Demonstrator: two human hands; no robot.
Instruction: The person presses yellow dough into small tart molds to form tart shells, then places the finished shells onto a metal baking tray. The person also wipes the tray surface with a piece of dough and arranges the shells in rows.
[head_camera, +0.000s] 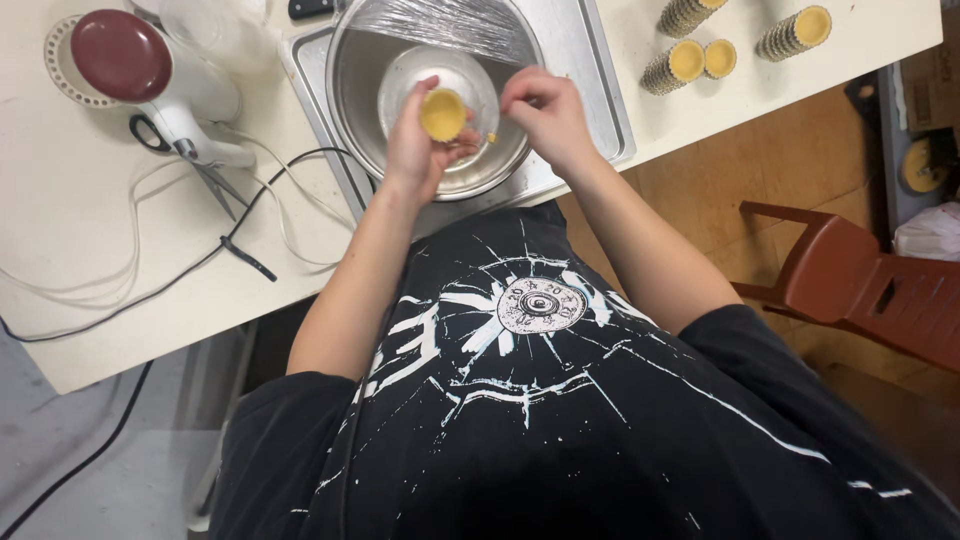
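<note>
- I look down on a white tabletop (120, 250) with a metal tray (600, 90) set on it; beyond its edge I see wooden floor and a reddish-brown chair (860, 290).
- On the left I see a white appliance with a dark red round top (140, 70), scissors (190, 160) and loose cables (250, 230).
- A steel bowl (360, 80) sits in the tray, part covered by cling film (440, 22), with a smaller bowl (470, 80) inside.
- Stacks of fluted tart tins (690, 60) lie on the right, the farthest cut off at the frame's top.
- My left hand (415, 150) cups a yellow tart shell (443, 113) over the bowls, its grip curled around it.
- My right hand (545, 115) is beside it, fingertips pressed together; I cannot tell what they pinch.
- The shell is round, its open face tilted up toward me.
</note>
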